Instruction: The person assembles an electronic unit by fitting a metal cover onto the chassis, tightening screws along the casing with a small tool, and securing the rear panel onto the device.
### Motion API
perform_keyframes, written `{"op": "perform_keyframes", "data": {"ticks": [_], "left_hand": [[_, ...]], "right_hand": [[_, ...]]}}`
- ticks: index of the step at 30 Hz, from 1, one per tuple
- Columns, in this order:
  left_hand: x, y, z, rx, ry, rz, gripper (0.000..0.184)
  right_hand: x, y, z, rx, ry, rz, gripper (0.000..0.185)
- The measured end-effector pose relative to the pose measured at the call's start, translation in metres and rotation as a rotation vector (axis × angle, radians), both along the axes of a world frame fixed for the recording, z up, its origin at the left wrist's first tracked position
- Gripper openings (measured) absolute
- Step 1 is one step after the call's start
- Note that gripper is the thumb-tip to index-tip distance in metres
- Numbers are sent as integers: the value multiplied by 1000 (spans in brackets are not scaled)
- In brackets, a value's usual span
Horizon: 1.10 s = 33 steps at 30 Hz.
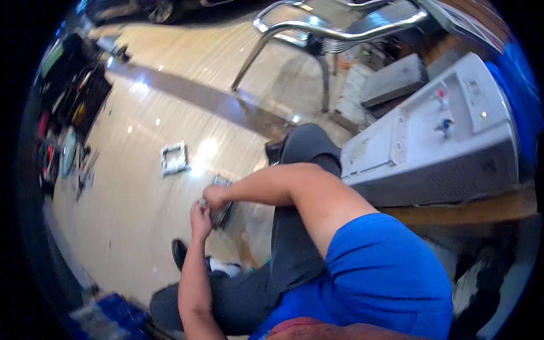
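Note:
My right hand (215, 195) reaches across from the blue sleeve, its fingers closed low over the floor. Just below it, my left hand (200, 220) is also closed, and the two nearly touch. Something small and shiny shows between the fingertips, too blurred to name. Beside and partly under my hands is a dark, metallic boxy part (224, 217), mostly covered by them. A pale square frame (174, 158) with an open middle lies on the floor beyond my hands.
A white water dispenser (368, 148) with red and blue taps lies at the right. Behind it are grey blocks (394, 80) and a metal-framed chair (340, 37). Tools (69, 152) and a dark bag (90, 99) are at the left. My knees and shoes flank the work.

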<state>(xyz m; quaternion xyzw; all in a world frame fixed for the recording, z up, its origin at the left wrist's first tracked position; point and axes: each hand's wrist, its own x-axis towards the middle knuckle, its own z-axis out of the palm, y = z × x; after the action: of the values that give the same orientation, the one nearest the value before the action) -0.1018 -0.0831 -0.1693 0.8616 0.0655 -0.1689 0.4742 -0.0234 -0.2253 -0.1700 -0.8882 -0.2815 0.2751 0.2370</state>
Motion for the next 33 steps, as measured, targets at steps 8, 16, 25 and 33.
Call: {"op": "perform_keyframes", "data": {"ticks": [8,16,25,33], "left_hand": [[-4,6,-22,268,-124,-125,52],[-18,-10,11,481,-99,-167,102],[-20,-11,16,658,-57,-251,107],[-21,-12,14,692,-86,-247,109]], "right_hand": [[7,-13,-11,56,26,159,28],[51,-45,7,-21,-125,-65,21],[53,-51,14,-100,-201,5,19],[51,-46,12,-75,-176,31,19]]}}
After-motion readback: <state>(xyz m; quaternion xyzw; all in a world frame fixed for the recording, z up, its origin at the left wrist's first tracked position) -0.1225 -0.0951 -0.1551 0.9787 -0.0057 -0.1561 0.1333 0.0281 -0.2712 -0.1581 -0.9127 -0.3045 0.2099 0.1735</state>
